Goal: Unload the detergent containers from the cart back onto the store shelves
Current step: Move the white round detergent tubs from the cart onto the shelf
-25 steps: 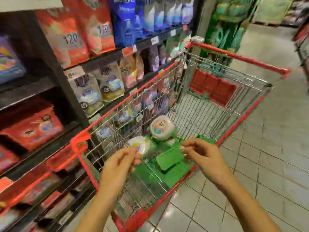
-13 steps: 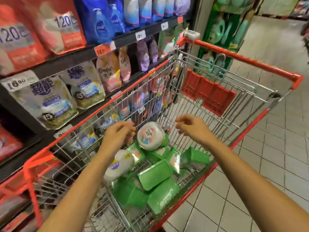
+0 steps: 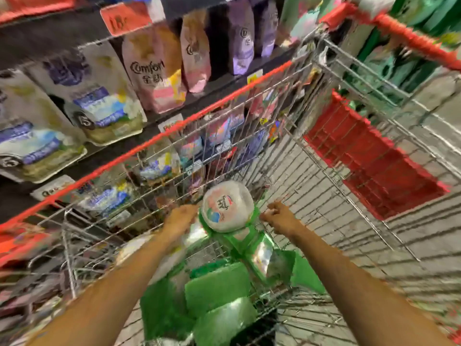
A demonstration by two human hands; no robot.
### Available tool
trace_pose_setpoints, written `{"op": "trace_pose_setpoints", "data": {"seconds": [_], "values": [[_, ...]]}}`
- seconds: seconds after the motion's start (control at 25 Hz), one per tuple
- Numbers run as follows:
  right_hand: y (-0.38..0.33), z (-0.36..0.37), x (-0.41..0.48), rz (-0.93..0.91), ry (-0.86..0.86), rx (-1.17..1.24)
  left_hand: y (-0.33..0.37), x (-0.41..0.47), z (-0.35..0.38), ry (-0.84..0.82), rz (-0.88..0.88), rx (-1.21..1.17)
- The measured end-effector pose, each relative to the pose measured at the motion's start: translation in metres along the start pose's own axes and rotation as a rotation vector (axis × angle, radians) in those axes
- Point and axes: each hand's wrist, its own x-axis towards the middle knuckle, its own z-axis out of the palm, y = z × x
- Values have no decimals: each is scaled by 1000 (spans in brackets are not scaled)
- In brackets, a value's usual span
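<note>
I saw the tub (image 3: 226, 208) between left hand (image 3: 180, 219) and right hand (image 3: 279, 216), both just beside it (whether the fingers gripped, I couldn't tell).

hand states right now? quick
Left hand: against the left side of the round tub, blurred; grip cannot be told.
Right hand: fingers curled at the tub's right edge; holding or not cannot be told.

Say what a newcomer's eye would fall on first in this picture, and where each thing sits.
First, the round white-topped container in the middle of the wire cart, with the left hand and right hand close on either side. Next, the green containers heaped at the cart's near end, and the red flap at its far end. Pouches line the shelves at left.
</note>
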Motion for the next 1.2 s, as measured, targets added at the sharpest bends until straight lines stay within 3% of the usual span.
{"op": "trace_pose_setpoints", "data": {"seconds": [0.2,0.32,0.44,0.68,0.84,1.04,1.2], "values": [[39,25,83,44,-114,178,-21,71,37,17,-109,40],[56,44,124,7,-144,378,-37,100,62,36,-189,-194],[64,62,151,-69,-161,416,-49,127,79,71,-197,-347],[70,83,166,-97,-91,410,-64,166,84,-97,-286,-578],[67,82,163,-1,-99,531,-65,159,83,-124,-291,-555],[77,57,143,-15,-250,602,-74,121,77,-191,-358,-515],[70,34,134,-36,-277,602,-80,84,88,-128,-381,-471]]}}
